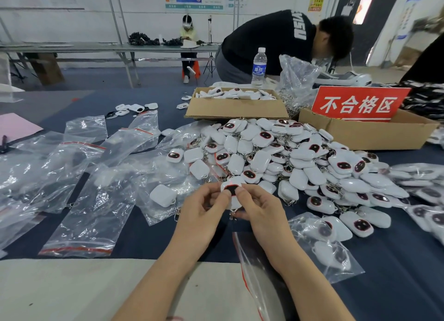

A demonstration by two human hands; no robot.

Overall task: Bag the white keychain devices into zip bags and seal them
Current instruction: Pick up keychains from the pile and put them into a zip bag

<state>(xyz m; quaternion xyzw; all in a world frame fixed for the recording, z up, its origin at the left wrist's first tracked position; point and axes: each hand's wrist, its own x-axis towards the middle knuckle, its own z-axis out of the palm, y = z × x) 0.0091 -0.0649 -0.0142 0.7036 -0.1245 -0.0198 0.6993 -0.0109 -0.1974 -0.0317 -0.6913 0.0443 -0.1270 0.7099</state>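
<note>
Fingers (224,194) of my left hand (204,210) and my right hand (260,212) are curled and meet on one white keychain device (231,184). Both thumbs press on its dark screen side, and the other fingers close in behind it. I hold the device above the table (396,284), screen toward me, just in front of the near edge of the device pile (288,157).

A clear zip bag (254,272) with a red seal strip lies under my right wrist and runs toward me. I cannot tell whether it holds anything.

Just right of my right forearm lies a filled bag (331,244) with several devices inside. More filled bags (427,195) lie at the far right edge.

To my left, empty zip bags (91,212) are spread flat and overlapping on the dark cloth. One single device (163,195) rests among them, near my left hand.

Behind the pile stands an open cardboard box (235,109) holding more white devices. Beside it, to the right, a second box (370,133) carries a red sign (360,103) with white characters. A water bottle (259,67) stands upright behind the first box.

Beyond the table, a person in a black shirt (271,39) bends forward. A second person (188,32) sits at a far bench.
</note>
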